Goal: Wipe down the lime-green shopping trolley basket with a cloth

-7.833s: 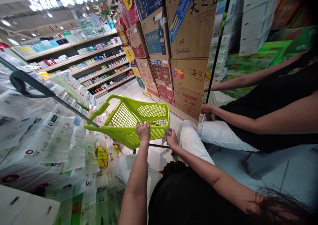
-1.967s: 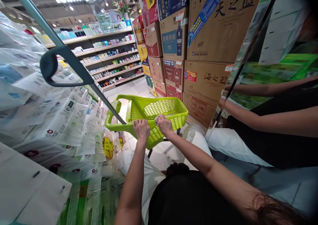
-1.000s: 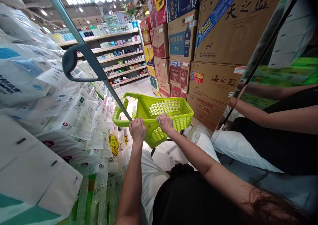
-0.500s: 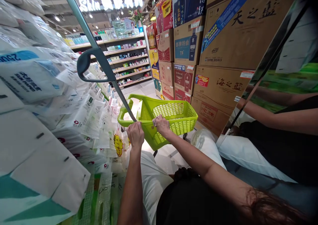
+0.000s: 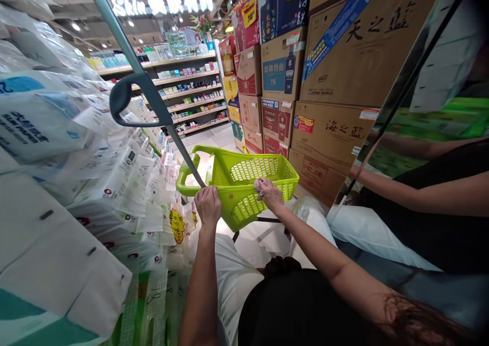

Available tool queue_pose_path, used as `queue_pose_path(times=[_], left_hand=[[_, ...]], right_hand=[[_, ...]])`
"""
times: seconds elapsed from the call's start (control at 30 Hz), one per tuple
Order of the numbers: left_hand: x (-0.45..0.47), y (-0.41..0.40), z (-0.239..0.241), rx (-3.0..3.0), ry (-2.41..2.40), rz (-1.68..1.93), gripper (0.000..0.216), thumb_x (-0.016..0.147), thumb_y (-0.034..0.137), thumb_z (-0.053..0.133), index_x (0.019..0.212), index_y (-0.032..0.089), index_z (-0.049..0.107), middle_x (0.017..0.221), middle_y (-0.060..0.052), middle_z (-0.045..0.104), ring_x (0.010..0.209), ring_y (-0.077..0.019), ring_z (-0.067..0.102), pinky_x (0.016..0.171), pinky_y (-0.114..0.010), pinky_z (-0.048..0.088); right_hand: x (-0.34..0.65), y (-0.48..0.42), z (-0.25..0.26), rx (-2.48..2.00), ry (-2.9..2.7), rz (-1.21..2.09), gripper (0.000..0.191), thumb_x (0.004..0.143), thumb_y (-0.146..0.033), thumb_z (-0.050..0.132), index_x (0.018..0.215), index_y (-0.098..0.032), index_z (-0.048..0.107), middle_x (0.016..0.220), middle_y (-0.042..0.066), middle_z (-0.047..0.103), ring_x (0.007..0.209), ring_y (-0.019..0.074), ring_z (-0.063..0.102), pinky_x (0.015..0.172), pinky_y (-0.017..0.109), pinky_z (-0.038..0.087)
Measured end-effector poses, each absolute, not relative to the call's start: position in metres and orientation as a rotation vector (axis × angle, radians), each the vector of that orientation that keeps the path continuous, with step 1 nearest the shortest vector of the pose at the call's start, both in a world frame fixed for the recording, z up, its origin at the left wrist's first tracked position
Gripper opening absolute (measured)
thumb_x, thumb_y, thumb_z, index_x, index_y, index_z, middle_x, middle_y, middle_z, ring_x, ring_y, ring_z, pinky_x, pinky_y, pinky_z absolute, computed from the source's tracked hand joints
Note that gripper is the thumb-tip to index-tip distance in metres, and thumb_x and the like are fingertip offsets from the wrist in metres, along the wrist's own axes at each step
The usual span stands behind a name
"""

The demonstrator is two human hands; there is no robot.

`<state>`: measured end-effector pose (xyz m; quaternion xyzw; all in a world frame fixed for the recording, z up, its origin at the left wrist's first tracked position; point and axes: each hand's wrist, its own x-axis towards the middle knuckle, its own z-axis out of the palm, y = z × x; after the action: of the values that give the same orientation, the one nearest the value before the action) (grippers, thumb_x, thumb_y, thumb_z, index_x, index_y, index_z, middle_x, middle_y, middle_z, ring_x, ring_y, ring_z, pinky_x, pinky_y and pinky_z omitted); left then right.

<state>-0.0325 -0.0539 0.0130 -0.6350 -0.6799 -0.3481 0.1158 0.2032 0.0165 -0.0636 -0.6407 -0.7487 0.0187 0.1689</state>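
Observation:
A lime-green shopping basket cart (image 5: 244,203) with lattice sides stands in front of me, its basket tilted. My left hand (image 5: 208,206) grips its near rim, right by the foot of the grey pole (image 5: 187,155). Higher up, that pole carries a dark loop handle (image 5: 143,99). On the near wall, towards the right, my right hand (image 5: 272,195) is closed around a crumpled pale pinkish cloth (image 5: 260,187), which touches the rim. No goods show inside the visible part of the basket.
Wrapped tissue packs (image 5: 114,183) are piled close on my left. Stacked cardboard cartons (image 5: 332,127) rise on the right, beside a mirror-like panel (image 5: 405,132) reflecting my arm. Behind the cart are shelves of small boxed products (image 5: 191,88) and pale floor tiles (image 5: 217,134).
My right hand has slid to the right along the basket's near side with the cloth. My left hand keeps its hold on the rim. The view has shifted slightly.

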Motion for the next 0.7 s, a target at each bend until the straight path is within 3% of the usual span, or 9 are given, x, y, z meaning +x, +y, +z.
queue_pose_path(times=[0.23,0.37,0.43,0.53,0.7], left_hand=[[0.007,-0.026,0.001,-2.009,-1.919,-0.892,0.041,0.104,0.032,0.035,0.105,0.022,0.074,0.119,-0.010,0.075,0.120,-0.0269,0.062,0.116,-0.045,0.033],[0.021,-0.012,-0.003,-2.060,-1.921,-0.726,0.042,0.105,0.034,0.035,0.107,0.022,0.076,0.119,-0.009,0.076,0.119,-0.0268,0.062,0.113,-0.044,0.035],[0.021,-0.004,0.000,-2.101,-1.936,-0.598,0.041,0.104,0.036,0.037,0.109,0.025,0.076,0.118,-0.007,0.076,0.116,-0.0258,0.062,0.109,-0.043,0.037],[0.016,0.009,0.009,-2.174,-1.974,-0.367,0.037,0.103,0.036,0.042,0.112,0.031,0.077,0.117,-0.004,0.077,0.112,-0.0231,0.064,0.103,-0.038,0.040],[0.014,0.029,0.022,-2.145,-2.148,-0.080,0.034,0.098,0.033,0.050,0.117,0.035,0.078,0.113,-0.005,0.078,0.106,-0.0236,0.068,0.100,-0.037,0.042]], right_hand=[[0.281,0.042,-0.077,-2.168,-1.715,0.086,0.044,0.098,-0.019,0.045,0.139,-0.025,0.060,0.132,0.014,0.055,0.100,0.0212,0.065,0.080,0.029,0.051],[0.262,0.043,-0.093,-1.935,-1.746,0.136,0.058,0.093,-0.014,0.047,0.151,-0.022,0.050,0.136,0.016,0.055,0.104,0.0221,0.064,0.085,0.029,0.050],[0.253,0.044,-0.103,-1.783,-1.675,0.205,0.057,0.090,-0.014,0.050,0.147,-0.023,0.055,0.134,0.013,0.056,0.106,0.0222,0.062,0.088,0.030,0.050],[0.259,0.053,-0.115,-1.729,-1.269,0.336,0.049,0.084,-0.015,0.050,0.130,-0.020,0.065,0.124,0.013,0.060,0.106,0.0240,0.062,0.093,0.033,0.050],[0.300,0.072,-0.127,-1.762,-0.650,0.462,0.051,0.081,-0.020,0.053,0.131,-0.016,0.055,0.122,0.016,0.064,0.118,0.0296,0.059,0.102,0.042,0.047]])
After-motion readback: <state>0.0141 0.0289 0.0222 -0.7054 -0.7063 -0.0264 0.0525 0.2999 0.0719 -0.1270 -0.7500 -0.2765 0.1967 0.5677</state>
